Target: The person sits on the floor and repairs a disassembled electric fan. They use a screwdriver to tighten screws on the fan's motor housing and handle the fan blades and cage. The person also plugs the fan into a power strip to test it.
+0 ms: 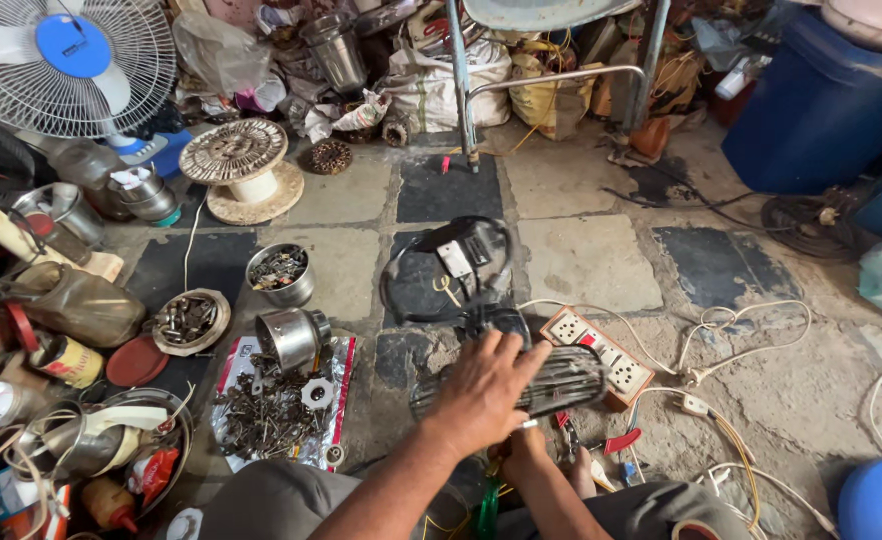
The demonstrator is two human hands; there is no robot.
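Observation:
My left hand (pixel 486 392) lies over a ribbed grey metal cylinder (pixel 561 378), a motor part, with the fingers curled around its near end. The cylinder is held sideways just above my lap. My right hand (pixel 527 455) is under the left one, at the cylinder's lower edge. It is mostly hidden, so its grip cannot be made out. Just behind the cylinder a black motor housing (pixel 464 255) with a looped black cable sits on the stone floor.
A white power strip (pixel 601 357) and loose wires lie to the right, red-handled pliers (pixel 616 440) near my knee. To the left are steel cups (pixel 281 272), a scrap-metal pile (pixel 266 410) on plastic, a wire spool (pixel 241 165) and a fan (pixel 71 60). A blue drum (pixel 821 100) stands at the back right.

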